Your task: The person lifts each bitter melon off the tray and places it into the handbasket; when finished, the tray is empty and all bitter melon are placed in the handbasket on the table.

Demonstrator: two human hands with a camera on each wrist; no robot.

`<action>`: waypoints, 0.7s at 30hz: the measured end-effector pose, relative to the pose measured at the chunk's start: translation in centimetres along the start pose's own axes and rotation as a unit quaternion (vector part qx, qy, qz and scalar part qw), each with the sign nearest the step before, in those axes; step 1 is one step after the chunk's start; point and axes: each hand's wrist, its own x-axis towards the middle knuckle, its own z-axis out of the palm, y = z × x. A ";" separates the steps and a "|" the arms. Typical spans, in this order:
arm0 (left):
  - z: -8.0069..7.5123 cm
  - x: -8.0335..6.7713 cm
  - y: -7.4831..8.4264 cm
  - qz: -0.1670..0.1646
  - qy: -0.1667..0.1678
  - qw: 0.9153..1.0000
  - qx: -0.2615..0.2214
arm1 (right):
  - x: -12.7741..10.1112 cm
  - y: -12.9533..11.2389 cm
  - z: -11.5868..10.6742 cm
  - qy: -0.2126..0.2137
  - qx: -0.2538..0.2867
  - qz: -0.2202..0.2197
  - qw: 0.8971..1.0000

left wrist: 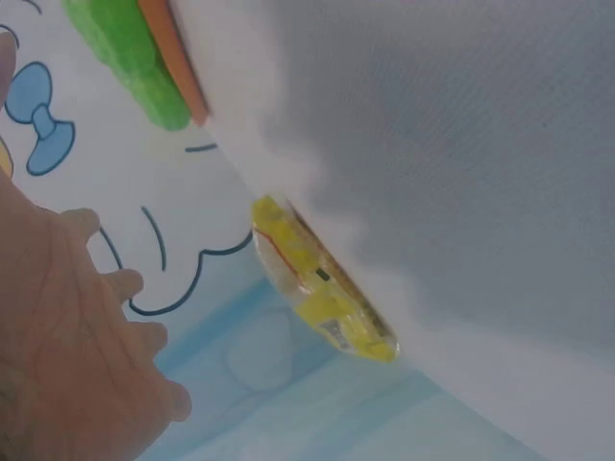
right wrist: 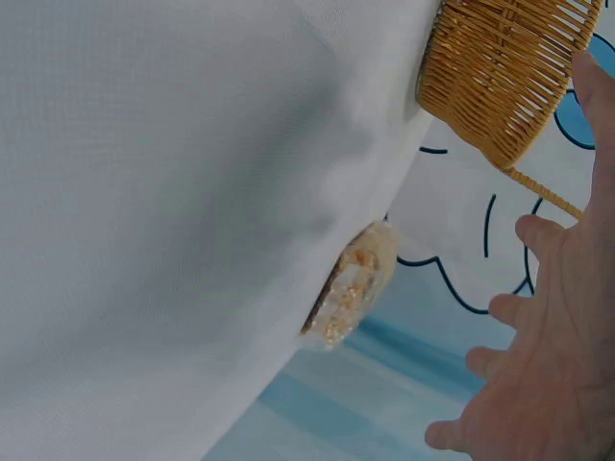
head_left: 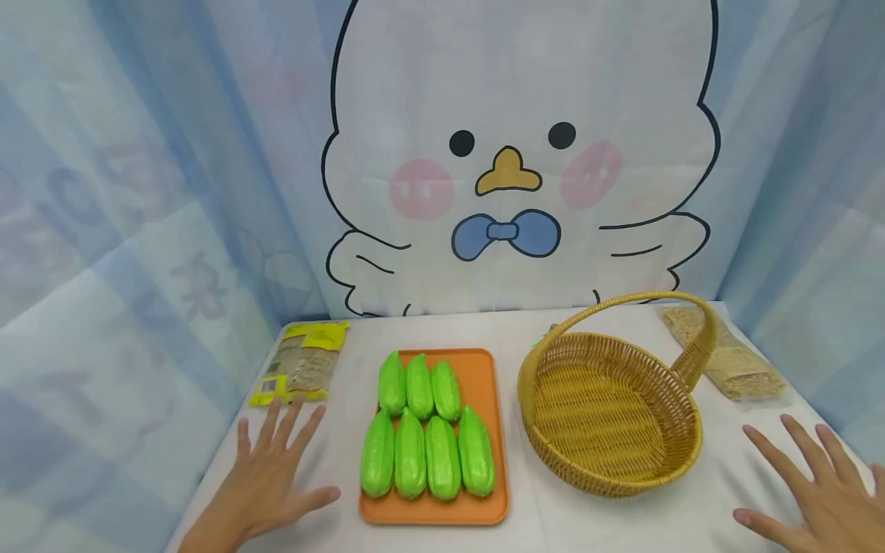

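Green gourds (head_left: 423, 430): seven of them packed on the orange tray (head_left: 487, 369), lower middle of the head view, three in the back row and four in front. Each one's long axis runs near-to-far, narrow tips pointing toward the back curtain.

Your left hand (head_left: 266, 480): lower left of the frame, fingers spread, palm down on the counter (head_left: 525, 530) by the look of it, just left of the tray and not touching it. Holding nothing.

Your right hand (head_left: 816, 491): lower right corner, fingers splayed too, nothing in it, a bit right of the basket.

Wicker basket (head_left: 608, 407): right of the tray, nothing in it, handle arching over the far side.

Step, my read: nothing's started yet, both hands just parked either side. Looks like gourds-to-basket is the job.

Next move, my guess: you'd want to close your fingers across a gourd's short width, probably a front-row one since they're packed tight.

Yellow packet (head_left: 304, 361): left of the tray, just beyond your left fingertips.

Clear bag of grain (head_left: 726, 361): far right, behind the basket handle.
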 end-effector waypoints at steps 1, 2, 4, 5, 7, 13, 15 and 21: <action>0.0 0.0 0.0 0.001 0.001 1.000 -0.001 | 0.0 0.0 0.0 0.001 0.001 0.000 1.000; 0.0 0.0 0.1 0.002 0.002 1.000 0.000 | 0.0 -0.1 -0.1 0.001 0.001 0.000 1.000; -0.1 0.1 0.1 0.003 0.004 1.000 0.000 | -0.1 -0.2 -0.2 -0.002 0.002 0.002 1.000; -0.1 0.1 0.2 0.004 0.006 1.000 0.000 | -0.2 -0.2 -0.2 -0.003 0.003 0.003 1.000; -0.1 0.1 0.2 0.005 0.008 1.000 0.000 | -0.2 -0.2 -0.2 -0.005 0.003 0.006 1.000; 0.0 0.1 0.2 0.002 0.003 1.000 0.002 | -0.2 -0.4 -0.3 -0.010 0.008 0.006 1.000; 0.0 0.1 0.2 0.000 0.001 1.000 0.005 | 0.0 -0.4 -0.5 -0.008 0.007 0.002 1.000; 0.2 -0.1 0.2 -0.001 -0.001 1.000 0.002 | 0.1 -0.7 -0.7 -0.013 -0.004 -0.005 1.000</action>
